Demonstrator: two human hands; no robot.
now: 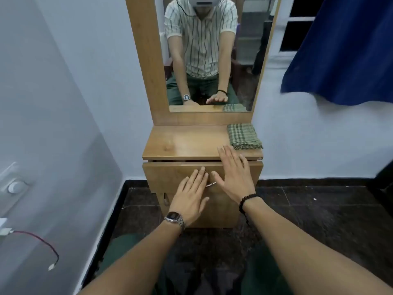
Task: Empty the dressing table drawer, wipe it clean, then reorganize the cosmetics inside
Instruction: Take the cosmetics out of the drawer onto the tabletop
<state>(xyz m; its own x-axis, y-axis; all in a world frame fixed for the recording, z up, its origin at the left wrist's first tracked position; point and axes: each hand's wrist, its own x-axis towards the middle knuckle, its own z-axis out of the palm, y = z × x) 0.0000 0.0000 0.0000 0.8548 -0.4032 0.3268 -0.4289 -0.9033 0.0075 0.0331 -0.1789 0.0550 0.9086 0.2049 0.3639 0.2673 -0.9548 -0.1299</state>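
A small wooden dressing table [180,143] stands against the wall under a tall mirror. Its drawer [168,173] is pulled out only a crack, so the inside is hidden. A metal handle [211,184] shows on the drawer front between my hands. My left hand [190,196], with a watch on the wrist, lies flat and open over the drawer front beside the handle. My right hand [234,173], with a bead bracelet, hovers open over the drawer's top edge. A folded green checked cloth [243,136] lies on the tabletop's right rear corner. No cosmetics are visible.
A mirror [210,52] reflects the seated person. White walls close in on the left and behind. A blue curtain [344,50] hangs at the upper right. A wall switch [14,186] and a loose red-black wire [40,241] sit on the left wall. Dark tiled floor [308,209] surrounds the table.
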